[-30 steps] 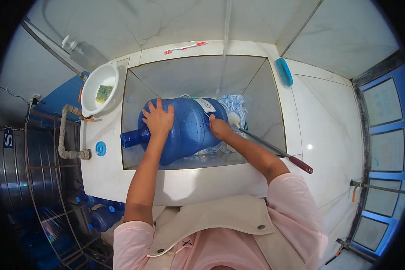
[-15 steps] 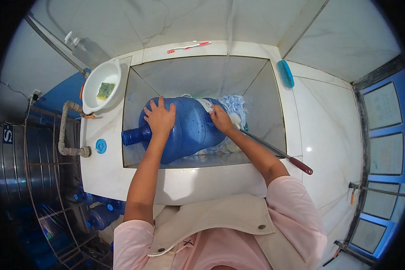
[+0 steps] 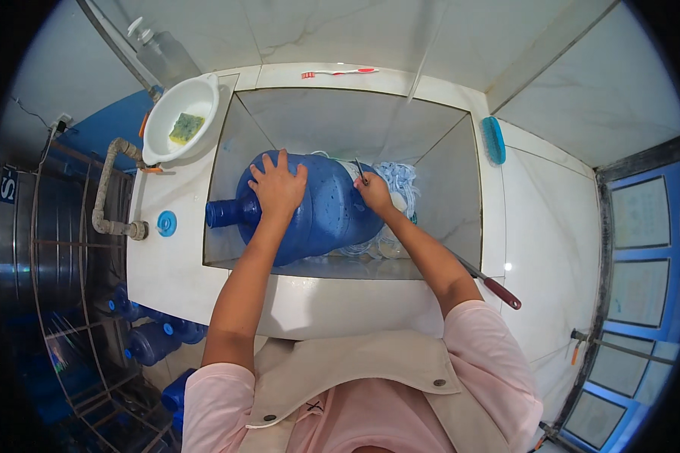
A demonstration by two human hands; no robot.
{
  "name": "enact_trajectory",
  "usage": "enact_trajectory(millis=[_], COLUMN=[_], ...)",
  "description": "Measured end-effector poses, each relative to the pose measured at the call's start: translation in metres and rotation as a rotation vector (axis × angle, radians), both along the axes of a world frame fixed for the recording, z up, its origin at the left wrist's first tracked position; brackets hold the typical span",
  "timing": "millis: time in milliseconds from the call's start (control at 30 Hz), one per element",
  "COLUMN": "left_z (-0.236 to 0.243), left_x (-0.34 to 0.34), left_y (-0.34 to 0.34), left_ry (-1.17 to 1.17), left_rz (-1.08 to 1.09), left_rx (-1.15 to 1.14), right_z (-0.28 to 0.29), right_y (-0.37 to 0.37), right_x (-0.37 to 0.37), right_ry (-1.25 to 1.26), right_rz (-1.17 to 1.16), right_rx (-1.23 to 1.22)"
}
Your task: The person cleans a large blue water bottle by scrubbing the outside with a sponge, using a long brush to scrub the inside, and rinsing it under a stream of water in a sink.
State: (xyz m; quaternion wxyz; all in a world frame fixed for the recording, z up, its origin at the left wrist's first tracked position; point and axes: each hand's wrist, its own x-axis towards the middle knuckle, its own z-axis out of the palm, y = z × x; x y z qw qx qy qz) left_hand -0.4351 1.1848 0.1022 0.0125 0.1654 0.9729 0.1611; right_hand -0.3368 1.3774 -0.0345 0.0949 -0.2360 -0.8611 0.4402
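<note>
A large blue water jug [image 3: 329, 208] lies on its side in the tiled sink basin [image 3: 234, 140], its capless neck pointing left. My left hand [image 3: 279, 187] rests on the jug's shoulder with its fingers spread. Near the jug's base, my right hand [image 3: 375, 195] is closed on a thin dark pointed tool [image 3: 360, 172]; its exact kind is unclear. The tool's tip sticks up beside a whitish label [image 3: 349, 167] on the jug, partly covered by the hand. A white-and-blue string mop head [image 3: 397, 181] lies behind and under the jug's base end.
The mop's maroon-ended handle [image 3: 502, 293] crosses the basin's right front edge. On the ledge are a toothbrush [image 3: 340, 72], a blue scrubbing brush [image 3: 493, 140], a white bowl [image 3: 155, 140] with a sponge [image 3: 187, 128], and a blue cap [image 3: 167, 223]. A pipe [image 3: 100, 189] rises at left.
The thin dark tool now shows in my right hand, above the label. The left hand stays on the jug. The whole view has shifted slightly.
</note>
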Motion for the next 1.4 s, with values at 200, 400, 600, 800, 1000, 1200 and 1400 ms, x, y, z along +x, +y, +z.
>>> enact_trajectory(millis=[200,400,600,800,1000,1200,1400], left_z=[0.002,0.002,0.002,0.002,0.000,0.000,0.001], left_x=[0.000,-0.002,0.000,-0.001,-0.002,-0.002,-0.002], left_y=[0.010,-0.002,0.006,0.008,0.003,-0.003,-0.002], left_ry=[-0.014,-0.030,-0.032,-0.025,-0.017,-0.020,-0.039], left_rz=[0.002,0.027,0.002,0.012,0.005,0.015,0.018], left_rx=[-0.015,0.008,0.040,-0.010,0.017,0.010,0.014], right_z=[-0.013,-0.010,-0.020,-0.028,-0.009,0.008,0.001], right_y=[0.013,-0.018,0.010,0.026,0.017,-0.002,-0.017], right_x=[-0.003,0.000,0.004,0.013,-0.001,-0.007,-0.003], right_ry=[0.054,0.094,0.077,0.029,-0.081,0.042,0.146], right_rz=[0.148,0.143,0.087,0.051,0.044,0.122,0.161], right_rx=[0.333,0.496,0.225,-0.207,-0.263,0.251,0.486])
